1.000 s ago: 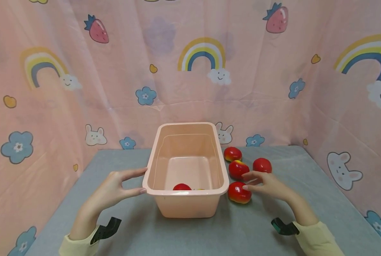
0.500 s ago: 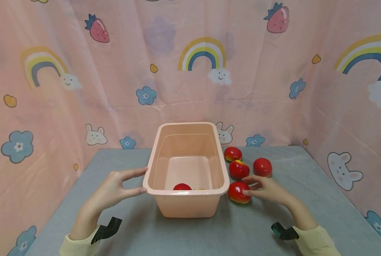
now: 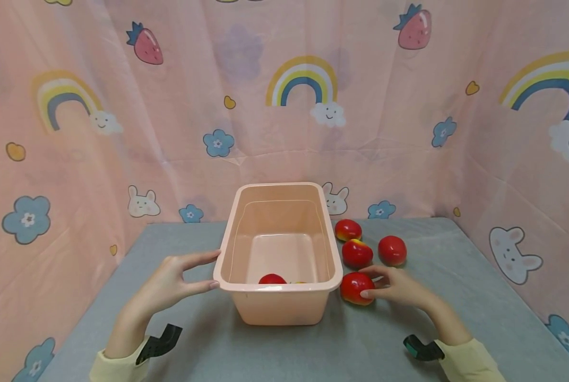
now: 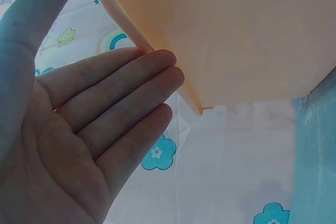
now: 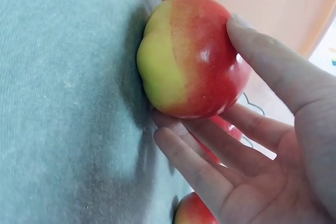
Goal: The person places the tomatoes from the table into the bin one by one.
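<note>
Head view: hands touch plain tub, apple.

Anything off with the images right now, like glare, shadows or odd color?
Head view: fairly even light, soft shadows on the tabletop around the bin; left wrist view: bluish cast, with the left hand dim against a paler curtain; right wrist view: small white highlights on the red-and-yellow apple, darker shadow on the tabletop beside it.

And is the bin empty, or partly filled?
Partly filled: a red fruit shows inside the bin, beyond its near rim; the far floor is bare. Exact count hidden.
</note>
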Motion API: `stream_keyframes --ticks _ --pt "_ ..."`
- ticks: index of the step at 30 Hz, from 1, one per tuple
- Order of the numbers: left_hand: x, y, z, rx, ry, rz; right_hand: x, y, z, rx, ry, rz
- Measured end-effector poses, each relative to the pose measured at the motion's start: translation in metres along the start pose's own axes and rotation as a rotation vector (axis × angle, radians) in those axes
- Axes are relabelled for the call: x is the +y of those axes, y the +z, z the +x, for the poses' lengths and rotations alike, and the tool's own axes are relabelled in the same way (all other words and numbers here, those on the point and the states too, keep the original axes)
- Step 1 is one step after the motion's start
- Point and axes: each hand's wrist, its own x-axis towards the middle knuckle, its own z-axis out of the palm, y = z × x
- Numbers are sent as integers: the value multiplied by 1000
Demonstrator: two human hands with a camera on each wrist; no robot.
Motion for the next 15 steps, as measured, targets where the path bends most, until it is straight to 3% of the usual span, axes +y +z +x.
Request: stream_keyframes --ticks 15 --pt "1 -1 0 -3 2 -5 -1 2 -1 -5 10 7"
